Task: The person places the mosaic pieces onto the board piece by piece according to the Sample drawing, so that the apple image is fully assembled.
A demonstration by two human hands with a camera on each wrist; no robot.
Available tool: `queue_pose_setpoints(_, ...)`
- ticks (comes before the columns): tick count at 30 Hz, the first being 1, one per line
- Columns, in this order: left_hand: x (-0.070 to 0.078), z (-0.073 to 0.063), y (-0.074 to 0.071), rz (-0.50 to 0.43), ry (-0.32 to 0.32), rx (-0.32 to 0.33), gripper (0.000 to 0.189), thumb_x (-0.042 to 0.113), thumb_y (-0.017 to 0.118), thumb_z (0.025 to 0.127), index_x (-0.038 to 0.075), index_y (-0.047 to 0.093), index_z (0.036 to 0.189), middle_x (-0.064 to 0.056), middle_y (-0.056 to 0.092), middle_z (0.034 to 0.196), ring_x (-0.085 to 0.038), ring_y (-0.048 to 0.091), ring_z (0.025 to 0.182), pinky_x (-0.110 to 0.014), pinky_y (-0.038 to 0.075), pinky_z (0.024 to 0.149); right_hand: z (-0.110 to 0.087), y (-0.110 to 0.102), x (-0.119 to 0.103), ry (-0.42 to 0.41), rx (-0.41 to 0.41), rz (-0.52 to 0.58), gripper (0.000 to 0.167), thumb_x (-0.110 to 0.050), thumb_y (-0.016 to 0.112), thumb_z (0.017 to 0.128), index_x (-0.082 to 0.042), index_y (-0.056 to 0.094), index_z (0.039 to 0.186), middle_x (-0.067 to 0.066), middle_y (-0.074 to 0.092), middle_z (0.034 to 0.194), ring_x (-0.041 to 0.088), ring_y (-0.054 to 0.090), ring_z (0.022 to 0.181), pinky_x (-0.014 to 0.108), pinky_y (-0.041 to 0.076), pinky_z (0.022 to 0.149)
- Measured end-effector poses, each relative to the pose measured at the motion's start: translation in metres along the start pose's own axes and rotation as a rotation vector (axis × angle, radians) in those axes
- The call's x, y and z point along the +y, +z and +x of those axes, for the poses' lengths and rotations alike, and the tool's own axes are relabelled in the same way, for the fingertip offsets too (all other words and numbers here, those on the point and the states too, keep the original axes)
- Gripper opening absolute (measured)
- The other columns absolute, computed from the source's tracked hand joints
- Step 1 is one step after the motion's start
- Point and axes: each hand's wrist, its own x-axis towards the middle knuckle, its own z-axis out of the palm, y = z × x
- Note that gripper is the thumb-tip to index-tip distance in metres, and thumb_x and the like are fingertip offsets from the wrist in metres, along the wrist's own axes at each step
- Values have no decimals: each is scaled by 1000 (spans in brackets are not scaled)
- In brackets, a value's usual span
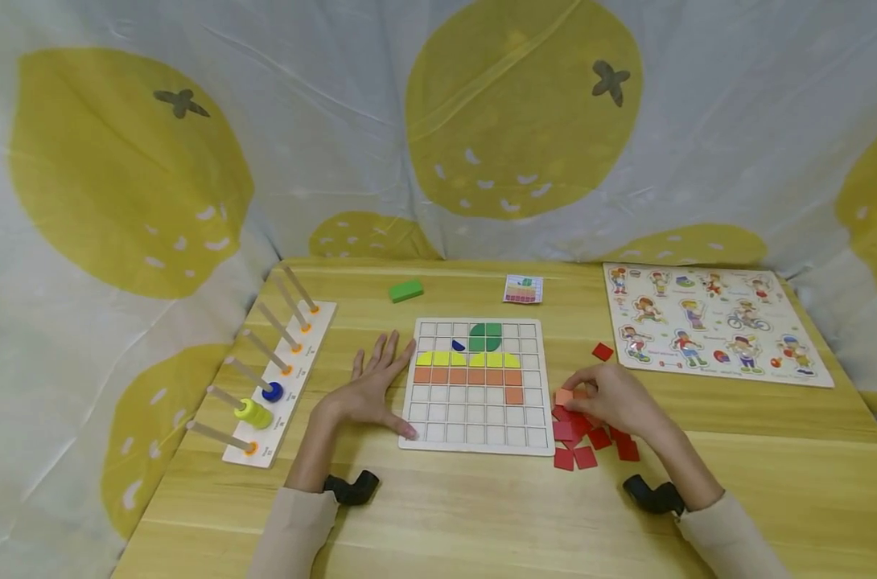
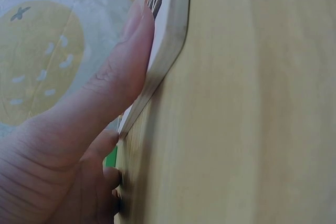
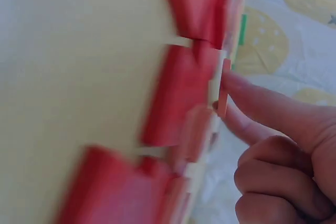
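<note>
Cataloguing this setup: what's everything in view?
Grid board: one, pale, centre
Laid tiles: many, multicoloured, on grid board
Loose tiles: many, mostly red, right
Held tile: one, orange, pinched
Pattern card: one, multicoloured, rear
Block: one, green, rear
Peg board: one, pale, left
Rings: several, yellow, blue, left
Sports puzzle: one, multicoloured, right
Table: one, tan, beneath
Fruit-print backdrop: one, white-yellow, behind
Wrist devices: two, black, wrists
Sleeves: two, beige, forearms
Left hand: one, on grid board
Right hand: one, pinching tile

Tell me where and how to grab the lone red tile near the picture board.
Probably by two opposite edges, from above: the lone red tile lies flat on the table, apart from the pile of tiles, so its edges look free. The right hand is nearest, but pinches an orange tile.
</note>
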Motion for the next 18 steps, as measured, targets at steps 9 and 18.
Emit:
queue_pose_setpoints(9, 1, 1, 0, -6, -3, -3, 146, 54, 95, 65, 17, -2, 168, -19, -23, 171, -41, -26, 158, -72, -16, 122, 19, 18, -38, -59, 2, 28, 27, -25, 82, 90, -7, 80, 110, -4, 35, 55, 13, 32, 49, 21, 24, 48)
queue_pose_setpoints(18, 3, -1, -1, -10, -4, -7, 146, 53, 95, 66, 17, -2, 168, -20, -23, 171, -41, -25, 158, -71, -16, 122, 41, 46, -67, -126, 21, -76, 21, -21, 86, 85, -9, 82, 102, 6, 78, 97, 15, 57, 77, 27, 45, 67)
